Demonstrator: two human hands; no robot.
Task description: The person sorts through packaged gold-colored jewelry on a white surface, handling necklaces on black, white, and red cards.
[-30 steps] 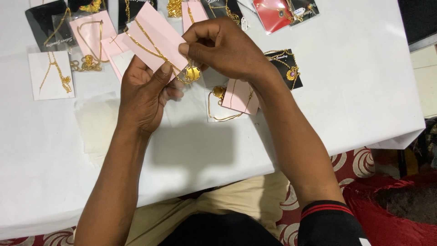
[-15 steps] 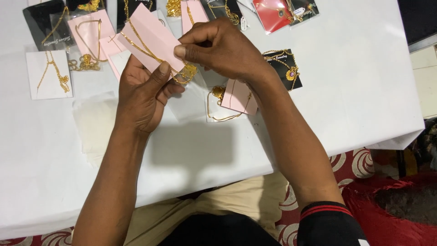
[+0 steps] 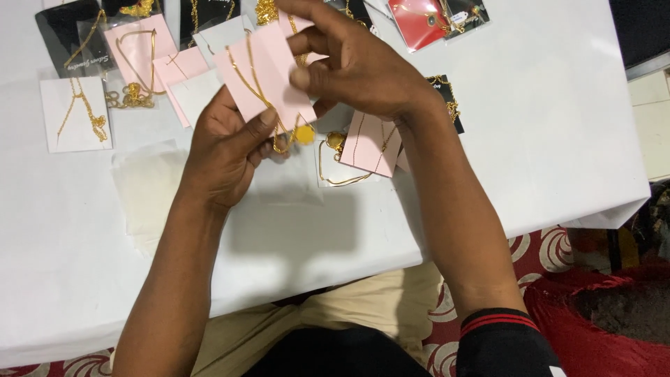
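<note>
The left hand [image 3: 223, 143] pinches the pink paper card [image 3: 269, 80] with gold chain [image 3: 255, 84]; its long axis tilts up-left, the right hand [image 3: 356, 66] closing fingers on its upper edge.

Both hands [image 3: 293, 105] raised, fingers pinched.

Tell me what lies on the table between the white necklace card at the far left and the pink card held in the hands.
Head view: another pink card with a gold chain.
</note>
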